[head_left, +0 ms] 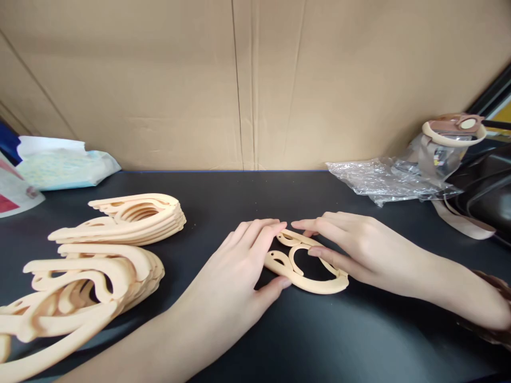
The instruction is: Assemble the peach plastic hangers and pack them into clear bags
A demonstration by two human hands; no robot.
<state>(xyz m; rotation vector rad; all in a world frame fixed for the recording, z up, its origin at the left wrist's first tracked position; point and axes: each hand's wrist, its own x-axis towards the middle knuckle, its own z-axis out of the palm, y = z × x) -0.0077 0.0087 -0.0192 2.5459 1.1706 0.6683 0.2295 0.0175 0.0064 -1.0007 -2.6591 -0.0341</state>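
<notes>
A cream folding clothes hanger (321, 287), folded into a rounded loop, lies on the black table between my hands. My left hand (239, 266) grips its left ends, with the thumb at the lower arm and the fingers over the upper tip. My right hand (359, 244) holds the upper arm and right side, the thumb lying across the loop and the fingers curled behind. To the left of my left hand, a neat stack of folded hangers (155, 218) stands behind a looser pile of hangers (136, 276). Some of that pile runs out of view at the lower left.
A pack of tissues (75, 165) and part of a white and red container (16, 186) are at the back left. On the right are crumpled clear plastic (371, 178), a strapped bottle (443, 154) and a black bag (487, 186). A cardboard wall (179, 90) borders the table (247, 197).
</notes>
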